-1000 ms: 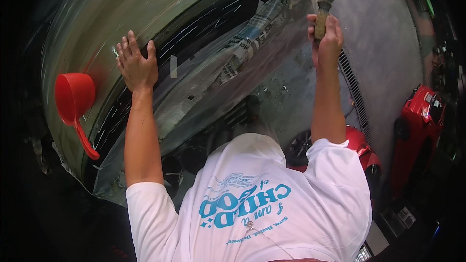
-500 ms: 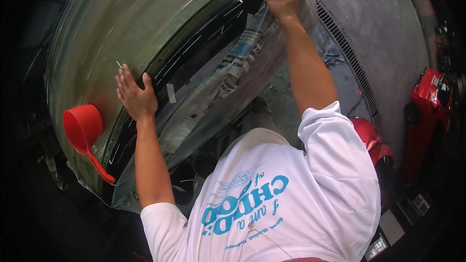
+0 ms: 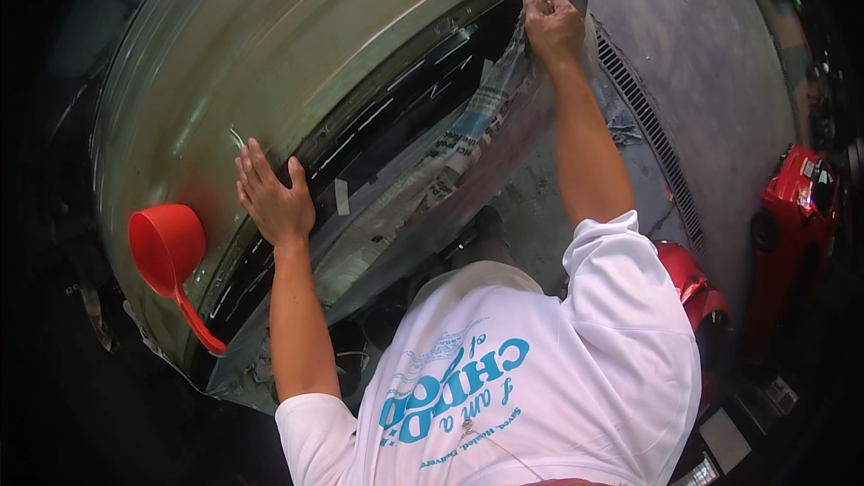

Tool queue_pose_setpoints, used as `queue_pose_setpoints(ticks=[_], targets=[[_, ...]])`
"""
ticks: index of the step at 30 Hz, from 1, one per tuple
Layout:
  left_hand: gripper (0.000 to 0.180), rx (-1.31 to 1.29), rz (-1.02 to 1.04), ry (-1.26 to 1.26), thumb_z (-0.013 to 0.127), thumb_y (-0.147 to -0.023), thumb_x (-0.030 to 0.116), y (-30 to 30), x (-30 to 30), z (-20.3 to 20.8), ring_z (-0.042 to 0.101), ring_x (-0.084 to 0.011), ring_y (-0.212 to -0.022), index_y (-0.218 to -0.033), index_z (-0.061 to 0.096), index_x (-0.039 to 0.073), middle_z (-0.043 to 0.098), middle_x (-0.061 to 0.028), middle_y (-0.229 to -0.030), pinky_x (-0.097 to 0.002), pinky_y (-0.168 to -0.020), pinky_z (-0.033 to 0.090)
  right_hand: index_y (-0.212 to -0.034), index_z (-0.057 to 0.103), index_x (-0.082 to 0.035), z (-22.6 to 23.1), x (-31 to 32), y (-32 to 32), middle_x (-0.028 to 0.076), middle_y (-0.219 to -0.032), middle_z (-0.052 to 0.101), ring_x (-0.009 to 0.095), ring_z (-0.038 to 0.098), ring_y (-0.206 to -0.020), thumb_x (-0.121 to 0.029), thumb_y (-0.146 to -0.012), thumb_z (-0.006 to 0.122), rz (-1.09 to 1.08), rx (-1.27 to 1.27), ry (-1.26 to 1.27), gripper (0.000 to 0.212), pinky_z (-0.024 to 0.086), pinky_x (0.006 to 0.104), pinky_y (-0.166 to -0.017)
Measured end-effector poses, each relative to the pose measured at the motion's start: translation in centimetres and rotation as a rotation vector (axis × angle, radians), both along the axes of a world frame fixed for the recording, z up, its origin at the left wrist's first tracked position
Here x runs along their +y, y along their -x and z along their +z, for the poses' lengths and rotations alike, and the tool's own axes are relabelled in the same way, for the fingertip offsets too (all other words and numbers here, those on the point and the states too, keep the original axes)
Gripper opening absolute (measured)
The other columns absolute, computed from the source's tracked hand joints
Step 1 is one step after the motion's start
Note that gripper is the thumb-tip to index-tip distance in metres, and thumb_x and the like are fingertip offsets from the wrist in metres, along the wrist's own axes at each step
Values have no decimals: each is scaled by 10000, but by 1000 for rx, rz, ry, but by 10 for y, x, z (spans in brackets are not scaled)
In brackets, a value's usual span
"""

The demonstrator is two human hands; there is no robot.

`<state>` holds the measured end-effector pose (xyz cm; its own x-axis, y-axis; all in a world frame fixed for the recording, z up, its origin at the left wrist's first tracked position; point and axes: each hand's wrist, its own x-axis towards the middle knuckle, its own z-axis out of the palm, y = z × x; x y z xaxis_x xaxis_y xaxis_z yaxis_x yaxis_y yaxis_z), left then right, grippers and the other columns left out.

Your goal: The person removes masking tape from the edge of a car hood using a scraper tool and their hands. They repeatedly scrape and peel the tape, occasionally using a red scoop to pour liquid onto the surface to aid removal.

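Note:
My left hand (image 3: 277,202) lies flat on a greenish, glossy car panel (image 3: 360,45), fingers spread and nothing in them. Close to its fingertips is a thin pale streak, perhaps a reflection. At the far corner of the panel my right hand (image 3: 553,25) is closed, its fingertips pinched at the edge; what they hold is too small to make out. Clear plastic sheeting (image 3: 504,157) and printed newspaper (image 3: 454,142) run along the panel's near side, below a dark gap, up to my right hand. A red dipper (image 3: 167,247) rests on the panel left of my left hand.
A slotted drain grate (image 3: 648,130) crosses the grey floor (image 3: 693,54) on the right. Beyond it stands a red car (image 3: 792,202), and another red, rounded shape (image 3: 688,279) shows beside my right sleeve. A small strip of tape (image 3: 342,197) sits on the masking.
The whole view has shifted, so the panel, dipper and both hands appear lower and farther right. My left hand stays flat on the panel; my right stays closed at the far corner.

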<state>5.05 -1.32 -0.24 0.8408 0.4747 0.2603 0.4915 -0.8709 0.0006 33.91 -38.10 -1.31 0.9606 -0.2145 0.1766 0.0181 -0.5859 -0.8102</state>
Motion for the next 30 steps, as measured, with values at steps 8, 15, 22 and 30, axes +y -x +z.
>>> queue_pose_setpoints(ticks=[8, 15, 22, 30], targets=[[761, 71, 14, 19, 583, -1021, 352, 0, -2, 10, 289, -329, -1628, -1691, 323, 102, 354, -143, -1737, -522, -1317, 215, -1200, 823, -119, 7, -30, -14, 160, -1136, 760, 369, 754, -1024, -361, -906, 779, 225, -75, 175, 383, 599, 448, -940], [766, 98, 19, 56, 577, -1006, 320, -2, -4, 11, 278, -342, -1632, -1689, 324, 81, 342, -160, -1742, -519, -1322, 194, -1162, 827, -70, 12, -38, -34, 130, -1009, 750, 316, 750, -842, -274, -894, 815, 363, -170, 309, 337, 598, 406, -814], [755, 99, 0, 53, 543, -1039, 348, 1, -3, 10, 274, -357, -1632, -1703, 295, 85, 339, -170, -1745, -534, -1315, 180, -1171, 823, -99, 21, -46, -41, 146, -1114, 751, 372, 744, -1051, -356, -924, 757, 398, -13, 230, 363, 592, 481, -960], [779, 95, -5, 51, 561, -1002, 335, 1, -3, 9, 283, -357, -1628, -1691, 314, 70, 348, -170, -1737, -530, -1316, 192, -1107, 824, -31, 8, -45, -70, 149, -978, 762, 303, 746, -844, -267, -883, 830, 437, -162, 304, 325, 596, 393, -813]])
